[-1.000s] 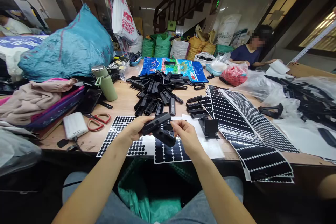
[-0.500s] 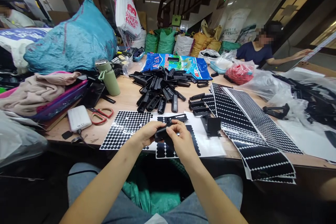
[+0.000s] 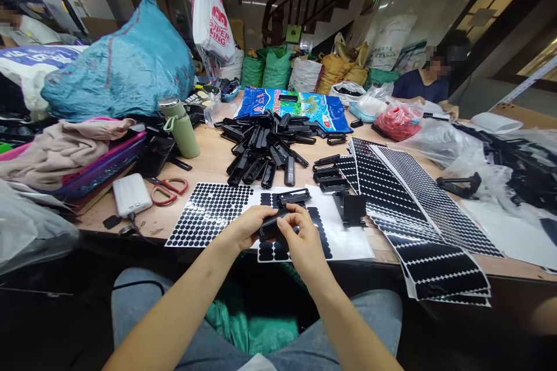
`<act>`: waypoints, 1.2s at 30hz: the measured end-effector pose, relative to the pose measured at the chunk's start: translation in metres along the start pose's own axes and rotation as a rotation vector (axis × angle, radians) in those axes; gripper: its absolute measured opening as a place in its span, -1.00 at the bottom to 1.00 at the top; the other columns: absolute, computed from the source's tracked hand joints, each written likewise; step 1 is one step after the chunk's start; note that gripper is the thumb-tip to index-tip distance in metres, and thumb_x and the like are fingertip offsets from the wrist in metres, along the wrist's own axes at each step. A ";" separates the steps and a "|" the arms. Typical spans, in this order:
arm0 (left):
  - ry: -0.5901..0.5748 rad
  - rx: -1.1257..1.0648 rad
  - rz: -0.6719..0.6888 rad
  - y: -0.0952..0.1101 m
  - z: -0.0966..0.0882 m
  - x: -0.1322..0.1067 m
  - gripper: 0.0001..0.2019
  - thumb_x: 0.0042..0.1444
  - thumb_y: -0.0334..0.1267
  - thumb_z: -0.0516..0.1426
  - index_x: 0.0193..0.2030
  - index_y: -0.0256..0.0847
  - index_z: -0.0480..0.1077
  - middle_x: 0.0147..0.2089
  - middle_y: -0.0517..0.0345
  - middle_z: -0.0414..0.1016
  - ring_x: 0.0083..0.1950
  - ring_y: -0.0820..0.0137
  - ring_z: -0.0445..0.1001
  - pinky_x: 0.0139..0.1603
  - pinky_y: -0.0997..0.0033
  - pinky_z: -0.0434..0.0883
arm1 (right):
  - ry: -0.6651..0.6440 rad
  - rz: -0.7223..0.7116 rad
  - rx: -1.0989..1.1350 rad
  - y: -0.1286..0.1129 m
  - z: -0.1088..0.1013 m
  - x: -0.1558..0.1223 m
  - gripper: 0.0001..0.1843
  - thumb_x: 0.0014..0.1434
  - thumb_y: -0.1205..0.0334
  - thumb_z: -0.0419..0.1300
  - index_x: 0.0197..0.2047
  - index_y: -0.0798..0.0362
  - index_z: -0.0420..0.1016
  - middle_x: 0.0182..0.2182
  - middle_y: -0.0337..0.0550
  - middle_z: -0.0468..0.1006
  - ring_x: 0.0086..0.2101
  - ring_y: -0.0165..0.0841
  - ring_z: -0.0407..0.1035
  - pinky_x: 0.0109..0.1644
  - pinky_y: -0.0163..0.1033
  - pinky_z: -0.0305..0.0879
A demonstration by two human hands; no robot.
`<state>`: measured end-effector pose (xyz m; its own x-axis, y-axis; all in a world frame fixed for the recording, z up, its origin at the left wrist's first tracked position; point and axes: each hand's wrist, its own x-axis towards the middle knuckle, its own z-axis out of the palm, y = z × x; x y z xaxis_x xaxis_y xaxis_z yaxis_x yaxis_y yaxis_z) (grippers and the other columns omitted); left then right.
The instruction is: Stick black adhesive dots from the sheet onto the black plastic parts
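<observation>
My left hand point(image 3: 248, 227) and my right hand point(image 3: 301, 236) meet over the near edge of the wooden table point(image 3: 209, 162). Both are closed on one black plastic part point(image 3: 273, 225) held between them. My right fingers press on its top. Under my hands lie white sheets of black adhesive pads point(image 3: 209, 213). Another black part point(image 3: 294, 196) lies on the sheet just beyond my hands. A pile of the same black parts point(image 3: 265, 148) sits further back at the table's middle.
Red-handled scissors point(image 3: 167, 190), a white power bank point(image 3: 131, 194) and a green flask point(image 3: 180, 127) stand to the left. Sheets of black stickers point(image 3: 409, 208) fan out on the right. A black bracket point(image 3: 351, 208) stands beside them. A person point(image 3: 429, 84) sits at the far right.
My hands have come down and closer to me with the black part. The right fingers have closed onto it. The person opposite has drawn an outstretched arm back.
</observation>
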<state>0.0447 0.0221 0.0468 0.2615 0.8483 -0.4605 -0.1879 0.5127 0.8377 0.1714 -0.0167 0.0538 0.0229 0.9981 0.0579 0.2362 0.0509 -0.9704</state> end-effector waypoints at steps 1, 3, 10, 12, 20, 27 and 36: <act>0.002 -0.001 0.001 0.000 0.000 -0.001 -0.87 -0.04 -0.29 0.10 -0.51 -0.30 0.31 -0.60 0.16 0.35 -0.64 0.46 0.32 -0.69 0.47 0.28 | 0.001 -0.001 -0.010 0.000 0.000 -0.001 -0.80 0.05 0.16 0.08 -0.52 0.05 0.37 -0.07 -0.08 0.32 0.04 -0.25 0.16 0.00 -0.21 0.12; 0.000 -0.002 0.005 -0.001 0.001 -0.002 -0.86 -0.04 -0.28 0.11 -0.52 -0.30 0.31 -0.62 0.17 0.34 -0.64 0.47 0.31 -0.68 0.47 0.28 | 0.008 -0.010 -0.022 -0.001 0.000 -0.003 -0.80 0.06 0.16 0.07 -0.51 0.04 0.37 -0.07 -0.08 0.32 0.04 -0.25 0.15 -0.02 -0.21 0.14; -0.036 -0.015 0.044 -0.002 0.005 -0.010 -0.84 -0.06 -0.25 0.12 -0.55 -0.29 0.30 -0.62 0.20 0.32 -0.64 0.47 0.31 -0.67 0.47 0.26 | 0.060 -0.052 -0.038 -0.004 0.006 -0.013 -0.80 0.11 0.18 0.04 -0.50 0.04 0.34 -0.06 -0.03 0.30 0.04 -0.24 0.15 -0.07 -0.19 0.19; -0.037 -0.022 0.047 -0.002 0.006 -0.013 -0.84 -0.07 -0.24 0.12 -0.55 -0.28 0.29 -0.63 0.22 0.31 -0.64 0.48 0.30 -0.67 0.48 0.25 | 0.065 -0.048 -0.038 -0.004 0.008 -0.017 -0.80 0.12 0.17 0.02 -0.48 0.04 0.32 -0.03 -0.03 0.26 0.01 -0.24 0.18 -0.08 -0.18 0.20; 0.000 -0.023 0.040 -0.006 0.005 -0.023 -0.82 -0.07 -0.23 0.14 -0.55 -0.26 0.26 -0.63 0.26 0.27 -0.64 0.50 0.28 -0.67 0.50 0.25 | 0.090 -0.062 -0.078 -0.002 0.013 -0.025 -0.82 0.14 0.17 0.00 -0.45 0.04 0.29 -0.01 -0.03 0.23 -0.05 -0.24 0.22 -0.09 -0.13 0.21; 0.034 -0.069 0.034 -0.022 -0.005 -0.035 -0.80 -0.08 -0.21 0.13 -0.57 -0.25 0.24 -0.64 0.28 0.25 -0.65 0.52 0.26 -0.68 0.54 0.25 | 0.082 -0.140 -0.157 0.011 0.029 -0.037 -0.84 0.12 0.18 0.02 -0.43 0.03 0.31 -0.04 0.00 0.28 -0.05 -0.21 0.20 -0.06 -0.07 0.17; 0.152 0.157 -0.190 -0.061 -0.065 -0.085 -0.66 -0.19 -0.01 0.19 -0.63 -0.25 0.23 -0.69 0.34 0.15 -0.69 0.56 0.15 -0.72 0.52 0.28 | -0.254 -0.157 -0.487 0.045 0.065 0.017 -0.89 0.12 0.27 0.00 -0.35 0.04 0.33 -0.31 -0.05 0.41 -0.31 -0.27 0.32 -0.24 -0.18 0.18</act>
<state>-0.0280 -0.0723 0.0156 0.1313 0.7552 -0.6422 0.0028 0.6475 0.7620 0.1192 0.0054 -0.0046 -0.2693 0.9600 0.0763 0.6395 0.2375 -0.7312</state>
